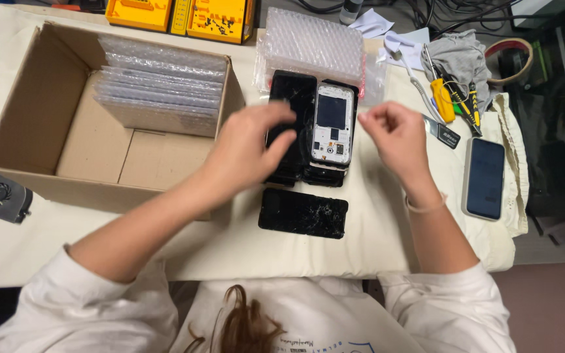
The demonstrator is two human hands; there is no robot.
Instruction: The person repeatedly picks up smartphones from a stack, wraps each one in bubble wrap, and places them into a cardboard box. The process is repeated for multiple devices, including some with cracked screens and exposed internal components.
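My left hand reaches over a stack of black phones in the middle of the cloth-covered table, its fingers spread and touching the top phone. Beside that stack lies a phone with its white back exposed on a second stack. My right hand hovers just right of it, fingers loosely curled with nothing visible in them. A black phone with a cracked screen lies flat nearer to me.
An open cardboard box at left holds several bubble-wrap pouches. More bubble wrap lies behind the phones. A phone, pliers and screwdrivers are at right, a small fan at far left.
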